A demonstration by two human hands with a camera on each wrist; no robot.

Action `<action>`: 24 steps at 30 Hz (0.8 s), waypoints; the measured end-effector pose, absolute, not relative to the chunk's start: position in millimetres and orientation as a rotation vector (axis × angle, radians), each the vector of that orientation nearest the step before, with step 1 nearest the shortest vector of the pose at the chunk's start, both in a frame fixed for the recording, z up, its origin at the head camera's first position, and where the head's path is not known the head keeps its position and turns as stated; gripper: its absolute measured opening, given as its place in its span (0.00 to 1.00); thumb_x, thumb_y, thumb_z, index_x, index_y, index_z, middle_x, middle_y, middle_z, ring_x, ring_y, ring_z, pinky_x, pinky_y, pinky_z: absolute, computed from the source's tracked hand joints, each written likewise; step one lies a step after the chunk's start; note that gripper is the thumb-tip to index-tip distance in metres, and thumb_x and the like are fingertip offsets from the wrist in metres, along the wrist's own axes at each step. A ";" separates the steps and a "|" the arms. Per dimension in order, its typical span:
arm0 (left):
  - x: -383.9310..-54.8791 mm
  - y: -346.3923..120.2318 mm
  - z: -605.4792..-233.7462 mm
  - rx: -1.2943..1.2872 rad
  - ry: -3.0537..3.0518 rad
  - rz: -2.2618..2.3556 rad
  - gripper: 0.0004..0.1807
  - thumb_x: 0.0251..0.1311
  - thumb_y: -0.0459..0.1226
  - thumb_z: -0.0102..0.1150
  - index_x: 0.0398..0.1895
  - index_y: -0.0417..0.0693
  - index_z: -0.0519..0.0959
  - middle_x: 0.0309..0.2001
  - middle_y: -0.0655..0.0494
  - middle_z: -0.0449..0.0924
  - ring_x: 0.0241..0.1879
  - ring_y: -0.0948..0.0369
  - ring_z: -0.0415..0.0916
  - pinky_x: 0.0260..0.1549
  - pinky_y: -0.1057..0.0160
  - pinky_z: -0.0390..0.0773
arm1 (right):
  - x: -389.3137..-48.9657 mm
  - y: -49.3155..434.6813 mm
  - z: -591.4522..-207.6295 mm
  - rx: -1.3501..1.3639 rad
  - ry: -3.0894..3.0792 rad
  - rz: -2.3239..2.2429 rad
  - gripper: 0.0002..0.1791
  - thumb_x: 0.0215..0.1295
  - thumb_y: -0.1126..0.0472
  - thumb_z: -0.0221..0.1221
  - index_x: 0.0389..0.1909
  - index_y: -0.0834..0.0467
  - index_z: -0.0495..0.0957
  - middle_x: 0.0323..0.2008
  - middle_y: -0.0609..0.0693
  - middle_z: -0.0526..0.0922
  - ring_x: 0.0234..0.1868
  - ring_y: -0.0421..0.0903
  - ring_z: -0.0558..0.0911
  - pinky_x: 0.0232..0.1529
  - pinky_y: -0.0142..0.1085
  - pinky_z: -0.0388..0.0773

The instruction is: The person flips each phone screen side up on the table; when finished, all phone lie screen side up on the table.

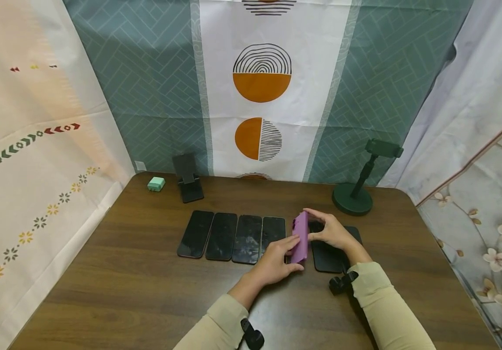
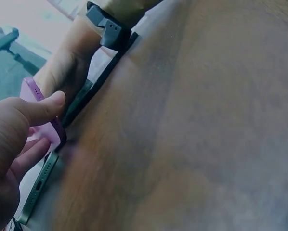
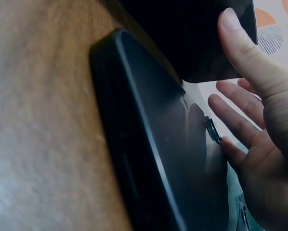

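Both hands hold a purple phone (image 1: 300,237) tilted up on its long edge above the table. In the left wrist view, the left hand (image 2: 11,139) has its thumb at the phone's lower end and its fingers against the purple back. The right hand (image 1: 331,233) grips the far end; the right wrist view shows its thumb over the dark screen (image 3: 192,38). Left of the purple phone, several phones (image 1: 221,236) lie side by side, dark screens up, the nearest partly covered by the left hand. Beneath the right hand lies a black phone-like slab (image 1: 327,256), partly hidden by the wrist.
A black folding stand (image 1: 188,180) and a small mint-green block (image 1: 156,183) stand at the back left of the wooden table (image 1: 115,272). A dark green stand (image 1: 352,198) with a round base is at the back right. Patterned curtains hang behind.
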State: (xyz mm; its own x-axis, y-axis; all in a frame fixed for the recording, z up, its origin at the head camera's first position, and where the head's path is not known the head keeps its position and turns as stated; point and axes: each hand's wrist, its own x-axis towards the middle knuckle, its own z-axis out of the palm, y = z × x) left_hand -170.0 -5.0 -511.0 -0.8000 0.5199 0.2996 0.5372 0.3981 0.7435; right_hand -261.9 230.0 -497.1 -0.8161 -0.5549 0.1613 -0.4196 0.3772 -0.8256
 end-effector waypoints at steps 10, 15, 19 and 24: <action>-170.6 -3.4 -508.7 -0.999 -2.518 -1.616 0.44 0.52 0.28 0.76 0.72 0.30 0.65 0.71 0.38 0.66 0.62 0.55 0.75 0.49 0.72 0.79 | -263.2 229.2 -501.8 -0.905 2.499 -1.401 0.45 0.57 0.65 0.74 0.72 0.70 0.63 0.63 0.65 0.77 0.65 0.64 0.74 0.68 0.62 0.63; -171.0 -2.1 -507.8 -0.994 -2.491 -1.669 0.46 0.50 0.26 0.76 0.74 0.34 0.64 0.72 0.40 0.66 0.62 0.56 0.75 0.48 0.71 0.80 | -263.3 229.0 -503.3 -0.915 2.515 -1.372 0.46 0.56 0.64 0.74 0.72 0.72 0.63 0.64 0.65 0.76 0.65 0.63 0.75 0.68 0.59 0.64; -171.2 -1.2 -507.7 -0.978 -2.466 -1.718 0.48 0.48 0.24 0.76 0.75 0.37 0.63 0.72 0.43 0.66 0.62 0.55 0.75 0.47 0.69 0.81 | -262.5 227.7 -502.7 -0.899 2.545 -1.342 0.47 0.55 0.62 0.75 0.72 0.71 0.63 0.64 0.66 0.76 0.65 0.63 0.75 0.68 0.58 0.65; -170.8 -0.4 -510.9 -0.953 -2.435 -1.779 0.49 0.48 0.23 0.76 0.75 0.38 0.64 0.74 0.45 0.64 0.63 0.53 0.74 0.45 0.70 0.81 | -261.6 226.4 -503.3 -0.907 2.572 -1.319 0.47 0.56 0.60 0.74 0.72 0.71 0.63 0.62 0.66 0.78 0.64 0.63 0.76 0.66 0.59 0.67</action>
